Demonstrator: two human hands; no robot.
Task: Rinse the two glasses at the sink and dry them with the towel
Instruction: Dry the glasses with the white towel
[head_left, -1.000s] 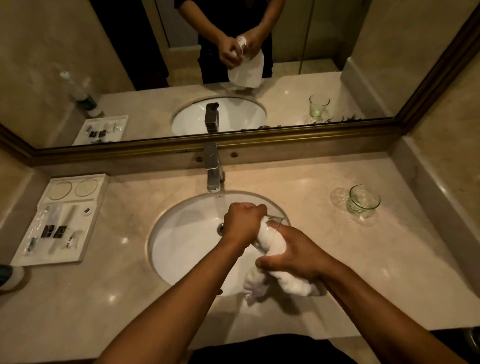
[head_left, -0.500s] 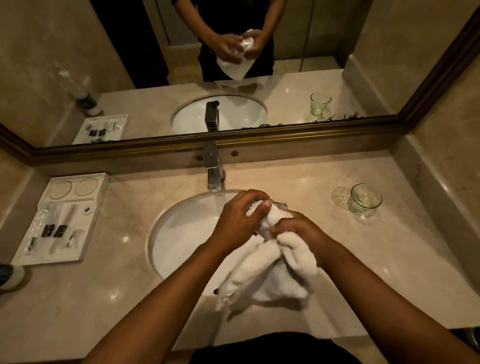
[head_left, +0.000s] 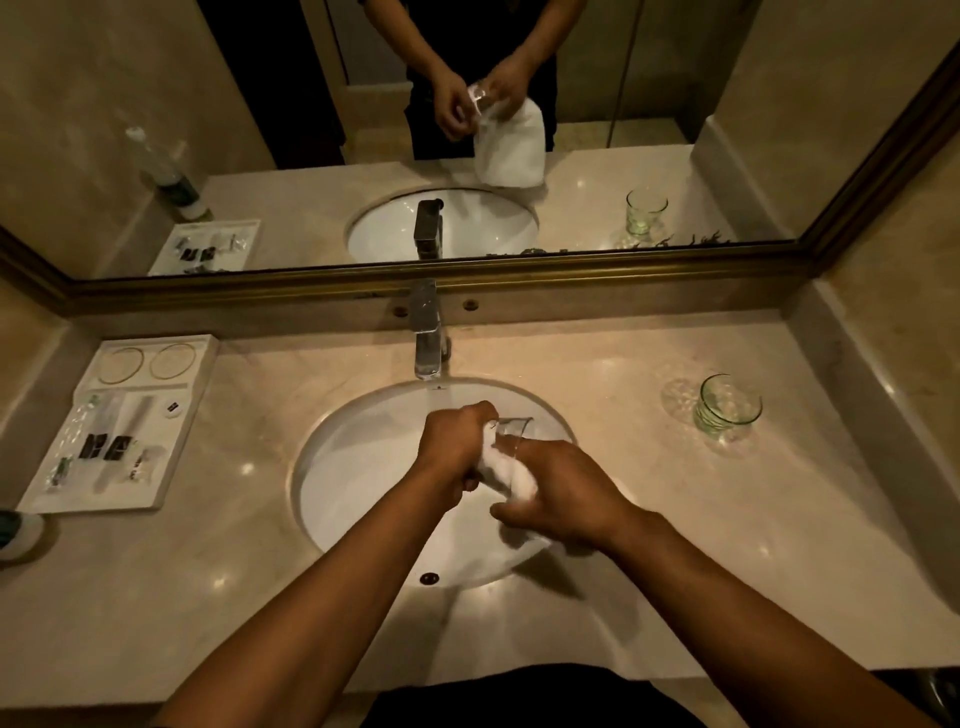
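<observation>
Over the white sink basin (head_left: 332, 467) both hands work on one clear glass (head_left: 512, 432). Its rim shows between them, tilted away from me. My right hand (head_left: 563, 496) grips the glass with the white towel (head_left: 506, 474) bunched around its lower part. Fisted just left of the rim, my left hand (head_left: 456, 446) is closed on a wad of the towel. The mirror shows the rest of the towel hanging below my hands. The second glass (head_left: 727, 410), clear with a green tint, stands upright on the counter to the right, apart from my hands.
A chrome faucet (head_left: 428, 338) stands behind the basin, with no water running. A white amenity tray (head_left: 119, 426) with small packets lies on the left of the marble counter (head_left: 675, 545). A bottle (head_left: 15, 535) sits at the far left edge. The framed mirror (head_left: 519, 270) spans the back wall.
The towel, hanging loose below my hands half a second ago, is now bunched tight around the glass. My left hand went from fingers on top to a fist beside the rim.
</observation>
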